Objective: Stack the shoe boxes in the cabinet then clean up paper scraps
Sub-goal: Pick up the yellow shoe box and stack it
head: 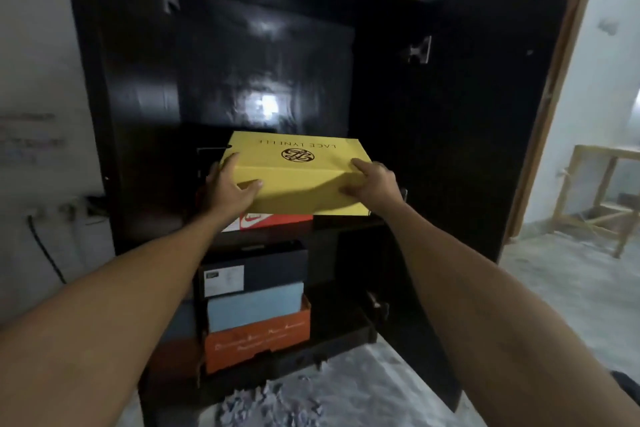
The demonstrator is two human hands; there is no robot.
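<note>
The head view looks into a dark cabinet (138, 80) with its right door swung open. Both hands hold a yellow shoe box (298, 177) at its near corners: the left hand (230, 189) wraps the left corner, thumb on the lid and fingers (251, 187) curled on the front face; the right hand (372, 184) mirrors it. Gripping both ends keeps the box level as it goes onto the upper shelf. It sits over a red-and-white box (273, 220), though whether it rests fully there is hard to tell. Below, a dark box (256, 270), a pale blue box (254, 305) and an orange box (258, 340) are stacked. Paper scraps (270, 402) lie on the floor just before the cabinet, not yet cleared.
</note>
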